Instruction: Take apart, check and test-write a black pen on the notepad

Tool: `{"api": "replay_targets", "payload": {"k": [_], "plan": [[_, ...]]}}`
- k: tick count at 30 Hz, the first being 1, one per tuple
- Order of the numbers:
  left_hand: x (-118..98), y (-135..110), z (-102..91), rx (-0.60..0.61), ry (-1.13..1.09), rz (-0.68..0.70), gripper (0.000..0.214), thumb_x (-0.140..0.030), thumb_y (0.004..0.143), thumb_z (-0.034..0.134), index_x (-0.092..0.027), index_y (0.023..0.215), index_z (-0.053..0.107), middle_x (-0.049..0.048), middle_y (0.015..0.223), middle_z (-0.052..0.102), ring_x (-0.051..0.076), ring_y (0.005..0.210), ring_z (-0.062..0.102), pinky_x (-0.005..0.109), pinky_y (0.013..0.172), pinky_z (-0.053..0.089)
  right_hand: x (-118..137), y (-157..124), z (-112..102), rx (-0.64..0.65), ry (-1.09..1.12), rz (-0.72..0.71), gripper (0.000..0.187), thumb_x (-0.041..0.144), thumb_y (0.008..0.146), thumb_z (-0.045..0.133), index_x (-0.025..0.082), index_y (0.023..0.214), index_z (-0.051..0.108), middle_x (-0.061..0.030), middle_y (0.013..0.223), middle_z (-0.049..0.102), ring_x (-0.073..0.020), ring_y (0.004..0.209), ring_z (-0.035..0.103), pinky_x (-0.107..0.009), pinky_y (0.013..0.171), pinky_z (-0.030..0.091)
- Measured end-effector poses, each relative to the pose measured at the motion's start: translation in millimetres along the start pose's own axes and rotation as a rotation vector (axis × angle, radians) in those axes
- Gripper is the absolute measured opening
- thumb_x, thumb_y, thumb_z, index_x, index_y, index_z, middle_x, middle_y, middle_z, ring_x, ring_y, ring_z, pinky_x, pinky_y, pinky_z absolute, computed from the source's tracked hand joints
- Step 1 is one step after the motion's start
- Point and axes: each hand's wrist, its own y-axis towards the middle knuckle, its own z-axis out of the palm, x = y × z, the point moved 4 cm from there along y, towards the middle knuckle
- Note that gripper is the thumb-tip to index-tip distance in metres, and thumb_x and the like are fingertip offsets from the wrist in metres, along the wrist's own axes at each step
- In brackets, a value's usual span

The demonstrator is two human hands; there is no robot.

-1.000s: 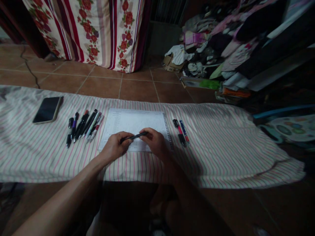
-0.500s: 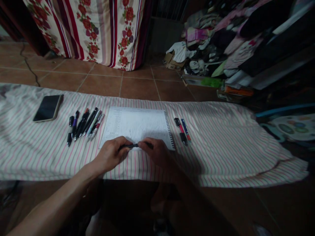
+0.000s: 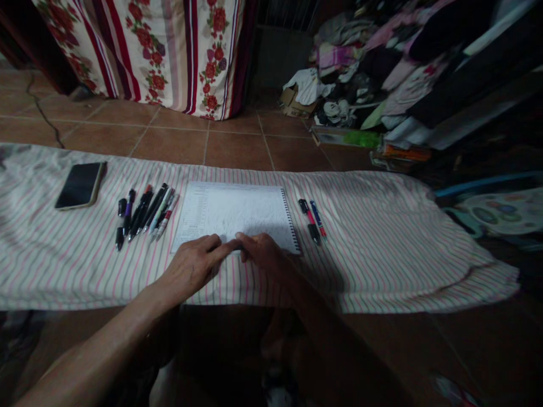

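Observation:
My left hand [image 3: 195, 261] and my right hand [image 3: 265, 252] meet over the near edge of a spiral notebook [image 3: 241, 209]. Both are closed on a black pen [image 3: 239, 247], mostly hidden by the fingers; only a short dark piece shows where they come together. The notebook lies open to a pale page with faint print on its left side and its wire binding on the right. Right of it lie a pen with black ends and a pink-red middle [image 3: 309, 218] and a blue-and-red pen [image 3: 318, 219].
Several pens [image 3: 146, 212] lie in a row left of the notebook, with a dark-screened phone [image 3: 80, 185] beyond them. A striped cloth [image 3: 382, 237] covers the low surface. Behind stand a floral curtain [image 3: 169, 56] and a heap of clothes [image 3: 360, 73] on the tiled floor [image 3: 169, 135].
My hands have closed in on each other, and the pen, plainly visible between them before, is now mostly covered by my fingers. The whole view has shifted slightly.

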Motion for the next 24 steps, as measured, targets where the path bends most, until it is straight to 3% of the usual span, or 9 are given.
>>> {"api": "replay_targets", "payload": {"k": [5, 8, 12, 14, 17, 20, 24], "plan": [[2, 1, -4.6, -0.138, -0.004, 0.048, 0.039, -0.016, 0.085, 0.043, -0.021, 0.123, 0.051, 0.0062, 0.088, 0.058, 0.018, 0.073, 0.057, 0.029, 0.063, 0.048, 11, 1, -8, -0.017, 0.041, 0.076, 0.058, 0.042, 0.091, 0.033, 0.016, 0.041, 0.049, 0.0048, 0.035, 0.036, -0.0073, 0.039, 0.039, -0.024, 0.054, 0.033], [3, 2, -4.0, -0.148, -0.018, 0.049, 0.039, -0.015, 0.084, 0.043, -0.019, 0.121, 0.054, 0.0071, 0.087, 0.059, 0.019, 0.074, 0.057, 0.029, 0.062, 0.048, 11, 2, -8, -0.003, 0.014, 0.080, 0.059, 0.043, 0.091, 0.032, 0.015, 0.044, 0.052, 0.0035, 0.036, 0.039, -0.0077, 0.040, 0.041, -0.024, 0.053, 0.034], [3, 4, -1.7, -0.149, -0.149, -0.032, 0.041, -0.012, 0.081, 0.043, -0.017, 0.119, 0.056, 0.0058, 0.083, 0.059, 0.016, 0.070, 0.057, 0.026, 0.060, 0.046, 5, 5, -8, -0.002, 0.124, 0.075, 0.056, 0.046, 0.091, 0.028, 0.012, 0.063, 0.063, 0.0014, 0.044, 0.047, -0.0087, 0.039, 0.043, -0.023, 0.045, 0.035], [6, 6, -0.7, -0.158, -0.256, -0.101, 0.041, -0.012, 0.082, 0.041, -0.017, 0.119, 0.057, 0.0045, 0.081, 0.059, 0.015, 0.070, 0.057, 0.025, 0.062, 0.046, 4, 4, -13, -0.071, 0.159, -0.001, 0.050, 0.047, 0.090, 0.030, 0.011, 0.083, 0.065, -0.0007, 0.054, 0.055, -0.0103, 0.045, 0.050, -0.024, 0.047, 0.039], [14, 9, 1.3, -0.166, -0.437, -0.231, 0.037, -0.016, 0.084, 0.040, -0.016, 0.115, 0.060, 0.0039, 0.078, 0.059, 0.015, 0.073, 0.057, 0.026, 0.067, 0.045, 8, -2, -25, -0.226, 0.101, -0.251, 0.035, 0.038, 0.084, 0.049, 0.017, 0.111, 0.057, -0.0029, 0.077, 0.063, -0.0133, 0.066, 0.060, -0.026, 0.062, 0.046], [20, 10, 6.1, -0.157, -0.676, -0.361, 0.033, -0.023, 0.083, 0.046, -0.013, 0.108, 0.064, 0.0027, 0.073, 0.059, 0.015, 0.069, 0.055, 0.027, 0.064, 0.043, 15, -11, -30, -0.272, -0.035, -0.534, 0.026, 0.023, 0.079, 0.059, 0.021, 0.105, 0.057, -0.0038, 0.093, 0.063, -0.0139, 0.081, 0.059, -0.027, 0.073, 0.047], [19, 8, 15.3, -0.071, -0.992, -0.501, 0.036, -0.030, 0.080, 0.050, -0.012, 0.107, 0.064, -0.0004, 0.065, 0.054, 0.010, 0.052, 0.043, 0.023, 0.047, 0.034, 16, -18, -29, -0.275, -0.204, -0.691, 0.008, 0.016, 0.082, 0.056, 0.019, 0.087, 0.062, -0.0032, 0.083, 0.061, -0.0133, 0.076, 0.056, -0.026, 0.071, 0.044]]}}
